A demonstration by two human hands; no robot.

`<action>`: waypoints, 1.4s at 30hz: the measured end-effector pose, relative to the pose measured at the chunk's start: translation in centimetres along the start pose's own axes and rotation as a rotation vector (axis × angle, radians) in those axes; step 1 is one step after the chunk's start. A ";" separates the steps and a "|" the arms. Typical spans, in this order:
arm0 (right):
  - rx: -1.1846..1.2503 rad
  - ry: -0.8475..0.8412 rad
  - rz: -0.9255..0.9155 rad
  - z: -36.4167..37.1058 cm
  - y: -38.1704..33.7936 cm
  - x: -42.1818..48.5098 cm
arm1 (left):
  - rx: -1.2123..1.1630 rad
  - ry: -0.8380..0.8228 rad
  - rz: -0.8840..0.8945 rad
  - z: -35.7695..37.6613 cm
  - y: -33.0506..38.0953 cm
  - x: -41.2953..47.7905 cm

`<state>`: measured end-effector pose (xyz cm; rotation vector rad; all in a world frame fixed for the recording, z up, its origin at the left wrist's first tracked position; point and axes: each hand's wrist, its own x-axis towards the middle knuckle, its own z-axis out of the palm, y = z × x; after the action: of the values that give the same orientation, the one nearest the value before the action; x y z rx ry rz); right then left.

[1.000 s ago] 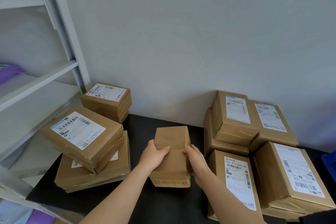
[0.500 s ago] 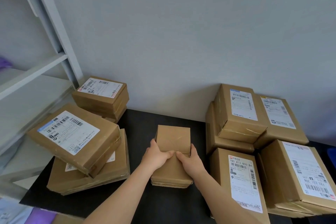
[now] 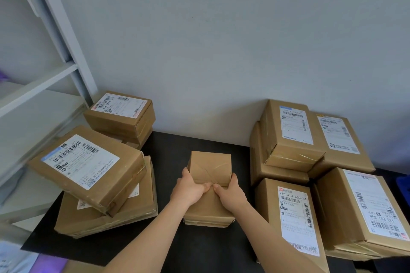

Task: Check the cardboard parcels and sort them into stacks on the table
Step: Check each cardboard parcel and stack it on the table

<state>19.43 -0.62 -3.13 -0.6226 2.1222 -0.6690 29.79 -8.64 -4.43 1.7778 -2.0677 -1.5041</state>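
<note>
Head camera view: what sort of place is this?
Probably a parcel sorting or mail room: taped cardboard parcels with printed shipping labels stacked on a black table, white shelving beside it, and the left hand and right hand gripping a plain parcel.

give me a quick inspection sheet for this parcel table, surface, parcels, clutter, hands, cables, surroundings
surface: black table top, bare strip down the middle between the stacks
job's things: plain parcel in the middle, no label showing; tilted parcel lying askew on a flat parcel at left; rear-left stack by the wall; labelled parcels stacked at right, the nearest being the 780 A13 800-B4 parcel
clutter: nothing seen
grippers: left hand and right hand both grip the plain parcel, one on each side
cables: nothing seen
surroundings: grey wall behind, white shelving at left
</note>
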 end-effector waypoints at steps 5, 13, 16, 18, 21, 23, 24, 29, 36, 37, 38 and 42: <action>0.006 -0.013 0.003 -0.2 -0.1 -0.1 | -0.039 -0.012 0.008 -0.2 -0.2 0.1; -0.026 -0.004 0.005 -0.2 -0.1 0.0 | -0.016 -0.004 -0.003 -0.1 -0.2 0.4; -0.038 0.002 0.007 -0.1 -0.1 0.1 | -0.020 -0.010 0.000 0.0 -0.2 0.7; -0.041 0.004 0.009 -0.1 -0.1 0.2 | -0.021 -0.014 -0.004 0.0 -0.2 0.8; -0.044 0.003 0.009 -0.1 0.0 0.1 | -0.019 -0.013 -0.009 0.0 -0.4 0.8; -0.035 -0.001 0.011 -0.2 0.0 0.1 | -0.038 -0.014 -0.004 0.0 -0.5 0.7; -0.025 -0.004 0.011 -0.2 0.0 0.1 | -0.055 -0.015 0.001 -0.1 -0.5 0.7; 0.021 -0.018 0.000 -0.3 0.1 0.2 | -0.106 -0.010 -0.011 -0.1 -0.6 0.4; 0.113 -0.004 -0.016 -1.2 0.5 0.0 | -0.261 -0.063 -0.070 -0.2 -1.2 -0.2; 0.142 0.000 -0.010 -1.4 0.6 0.0 | -0.283 -0.064 -0.075 -0.1 -1.3 -0.3; 0.168 0.005 -0.007 -1.6 0.8 0.0 | -0.307 -0.064 -0.077 -0.1 -1.3 -0.5; 0.256 0.043 0.005 -2.0 1.2 -0.2 | -0.414 -0.068 -0.055 -0.3 -1.0 -0.7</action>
<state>17.64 0.85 -2.70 -0.4653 2.0324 -0.9410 30.95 -8.17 -4.47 1.6514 -1.5848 -1.8620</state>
